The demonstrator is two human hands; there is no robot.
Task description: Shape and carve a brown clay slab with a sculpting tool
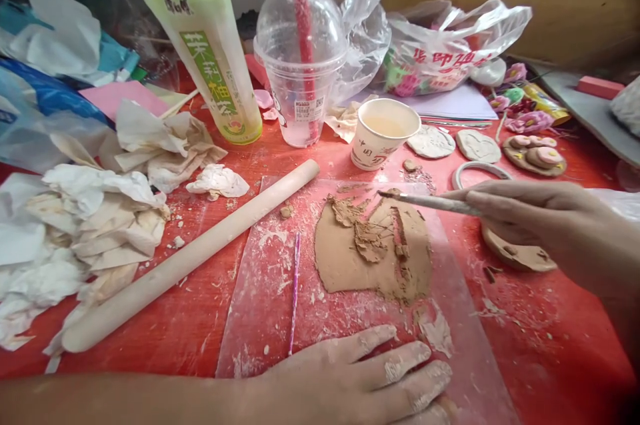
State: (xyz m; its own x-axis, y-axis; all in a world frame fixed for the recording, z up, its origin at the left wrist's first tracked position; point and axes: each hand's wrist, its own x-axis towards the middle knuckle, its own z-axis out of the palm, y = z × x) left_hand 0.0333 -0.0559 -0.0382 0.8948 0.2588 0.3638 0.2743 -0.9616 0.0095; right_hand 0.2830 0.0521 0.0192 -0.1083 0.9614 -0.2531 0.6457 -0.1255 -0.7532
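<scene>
My right hand [540, 218] pinches a thin paintbrush [430, 202], its dark tip over the top edge of a flat brown clay slab [340, 258]. Whether the tip touches the clay I cannot tell. Rough raised clay pieces and a grooved strip lie on the slab. The slab rests on a clear plastic sheet [255, 318] dusted with clay. Flat on the sheet's near part lies my left hand [370, 378], fingers spread and smeared with dried clay. A thin purple stick [295, 291] lies to the slab's left.
A wooden rolling pin [195, 255] lies diagonally at left beside crumpled tissues [105, 205]. Behind stand a drink bottle [215, 58], a plastic cup [295, 105] with a red straw and a paper cup [383, 138] of cloudy liquid. A ring [457, 175] and clay discs [477, 146] sit at right.
</scene>
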